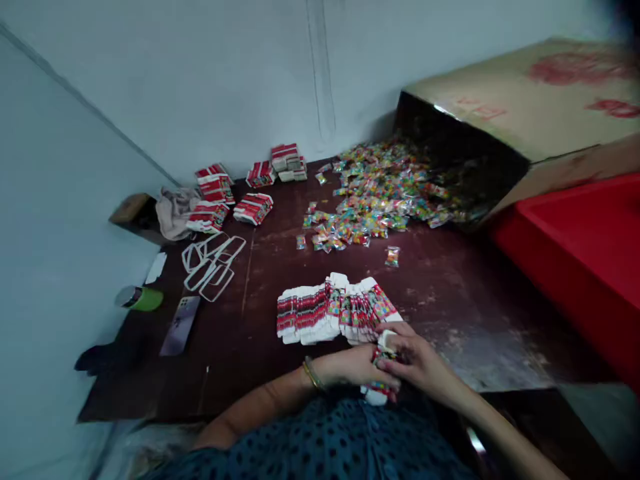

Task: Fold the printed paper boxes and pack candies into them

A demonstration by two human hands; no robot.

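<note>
Close to my body, my left hand [361,367] is wrapped round a small printed carton [376,393], red and multicoloured with white flaps. My right hand [413,360] grips the same carton at its upper end, by a white flap. Part of the carton is hidden behind my fingers, and I cannot tell whether it is folded open. Just beyond my hands, a fanned row of flat printed cartons [320,313] lies on the dark table [280,260]. The right end of that row is near my right fingers.
Small clear candy packets [375,200] spill from a large cardboard box [550,100]. One loose packet [393,256] lies nearer. A red bin [575,233] stands right. Carton bundles [253,208], white bands [213,263], a phone [180,325] and a green container [147,299] sit left.
</note>
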